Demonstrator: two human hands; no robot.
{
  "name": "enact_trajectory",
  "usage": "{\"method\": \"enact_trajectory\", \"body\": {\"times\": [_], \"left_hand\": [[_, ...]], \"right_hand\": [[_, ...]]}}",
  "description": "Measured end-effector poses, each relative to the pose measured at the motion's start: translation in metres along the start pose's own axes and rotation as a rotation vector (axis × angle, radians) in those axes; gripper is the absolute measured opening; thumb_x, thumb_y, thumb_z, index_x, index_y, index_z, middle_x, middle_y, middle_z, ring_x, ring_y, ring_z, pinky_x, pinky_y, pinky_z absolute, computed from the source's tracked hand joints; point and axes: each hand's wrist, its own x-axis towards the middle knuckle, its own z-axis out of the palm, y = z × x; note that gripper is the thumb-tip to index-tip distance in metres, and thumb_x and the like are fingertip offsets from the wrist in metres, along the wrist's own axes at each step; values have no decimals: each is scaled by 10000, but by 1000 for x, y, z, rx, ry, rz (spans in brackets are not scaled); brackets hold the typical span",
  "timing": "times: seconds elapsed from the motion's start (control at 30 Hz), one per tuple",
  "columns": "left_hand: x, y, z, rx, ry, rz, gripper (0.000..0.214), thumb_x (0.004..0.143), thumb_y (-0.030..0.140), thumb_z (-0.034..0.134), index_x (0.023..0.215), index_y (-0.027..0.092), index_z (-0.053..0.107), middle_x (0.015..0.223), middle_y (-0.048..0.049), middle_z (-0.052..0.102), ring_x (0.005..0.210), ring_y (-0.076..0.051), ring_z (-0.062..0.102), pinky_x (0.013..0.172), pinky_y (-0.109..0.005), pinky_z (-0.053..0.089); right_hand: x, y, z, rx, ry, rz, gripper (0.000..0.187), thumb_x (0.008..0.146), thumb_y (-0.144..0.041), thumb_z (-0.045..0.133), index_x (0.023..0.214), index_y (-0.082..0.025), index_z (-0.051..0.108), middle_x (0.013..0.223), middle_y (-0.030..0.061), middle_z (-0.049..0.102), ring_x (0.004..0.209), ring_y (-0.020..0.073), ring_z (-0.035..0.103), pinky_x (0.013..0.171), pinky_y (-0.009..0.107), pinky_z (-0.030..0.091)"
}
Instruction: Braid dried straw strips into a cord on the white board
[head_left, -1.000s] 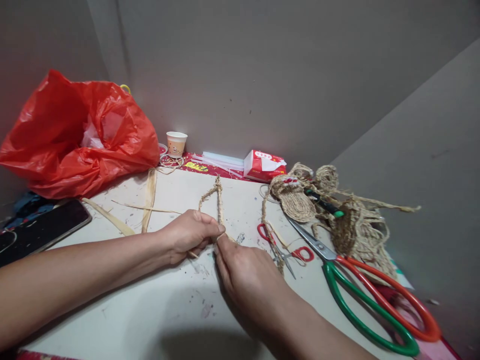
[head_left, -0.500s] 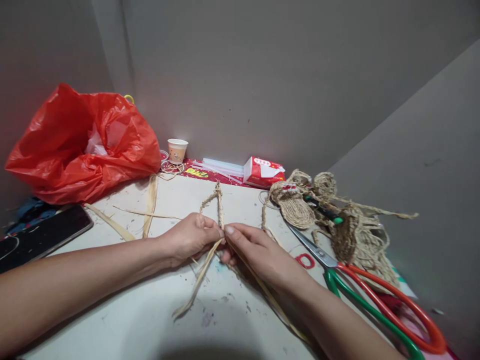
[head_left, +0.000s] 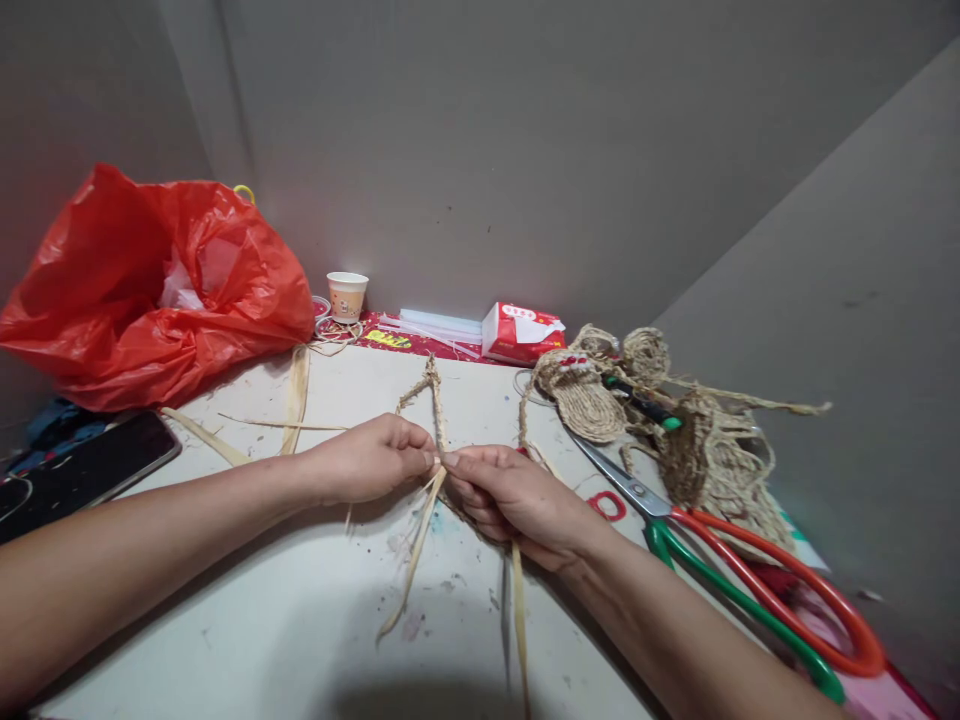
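Between both hands is a thin braided straw cord (head_left: pixel 439 415), which bends to a peak on the table ahead of my fingers. My left hand (head_left: pixel 386 458) pinches the cord's lower end with thumb and forefinger. Tip to tip with it, my right hand (head_left: pixel 510 490) pinches the same end, its other fingers curled under. One loose pale straw strip (head_left: pixel 411 575) hangs toward me from the pinch. A second strip (head_left: pixel 519 620) trails down below my right hand. The exact crossing of the strands is hidden by the fingertips.
Scissors (head_left: pixel 637 490) with red and green handles lie at right, by coiled braided straw pieces (head_left: pixel 592 405) and a red ring (head_left: pixel 607 506). A red plastic bag (head_left: pixel 247 330), a phone (head_left: pixel 97 470), a paper cup (head_left: pixel 346 298) and a tissue pack (head_left: pixel 510 345) stand around the table (head_left: pixel 300 620).
The strip by my right hand swung from lying along the forearm to hanging straight down. The left strip swung slightly rightward. Both hands keep their pinch; the view shifted a little.
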Motion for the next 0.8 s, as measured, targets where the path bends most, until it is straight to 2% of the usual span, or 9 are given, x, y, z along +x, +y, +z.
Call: {"method": "enact_trajectory", "body": {"times": [0.17,0.27,0.4,0.5,0.57,0.63,0.7,0.77,0.8], "left_hand": [[-9,7,7,462,157,107,264,829,267,400,612,167,511,541,24,447,527,-105,405,505,-221,279],[-17,7,22,740,206,122,262,858,259,351,727,172,560,581,-18,539,527,-137,461,512,-248,287],[-25,-5,41,1127,114,206,273,804,186,395,1006,105,562,750,-103,639,538,-197,534,496,-288,296],[-34,-10,49,1242,15,347,258,716,136,464,944,95,579,758,-111,636,541,-213,545,477,-298,304],[-41,-4,48,1194,-80,383,127,709,141,483,779,140,589,633,-69,603,481,-185,502,458,-290,291],[-45,7,42,1010,-54,379,127,751,174,477,649,174,552,541,-26,553,450,-145,453,462,-271,296],[-41,17,31,727,162,355,180,798,205,450,644,184,540,567,-5,554,511,-126,471,517,-246,341],[-30,21,19,450,417,300,133,807,218,445,761,180,564,686,-6,594,639,-130,524,614,-240,389],[-23,20,15,323,462,253,124,797,229,460,823,172,567,734,-11,604,684,-134,538,648,-246,403]], "right_hand": [[-2,5,12,18,154,-14,318,781,-350,557,529,-171,485,328,-109,289,290,25,139,310,182,77],[-3,8,18,92,191,-38,365,747,-373,601,492,-190,415,337,-112,283,297,21,142,314,180,80],[-4,12,22,150,212,-40,443,727,-406,645,468,-194,355,345,-113,268,306,10,138,325,183,74],[-4,12,21,163,201,-37,345,720,-415,656,559,-166,480,350,-125,264,317,12,125,332,180,65],[-5,10,17,176,176,-22,318,710,-418,670,616,-152,522,358,-134,248,326,10,111,335,173,56],[-5,7,13,197,138,-14,338,696,-421,693,609,-155,503,379,-140,228,340,5,97,337,163,54],[-5,4,10,224,96,-22,362,687,-421,713,600,-161,476,407,-142,208,356,3,83,340,154,53],[-5,3,7,239,59,-24,370,691,-414,721,604,-164,463,430,-142,193,368,3,74,342,150,50],[-5,3,6,241,42,-20,365,699,-408,720,611,-163,465,437,-142,187,373,4,71,342,148,49]]}}
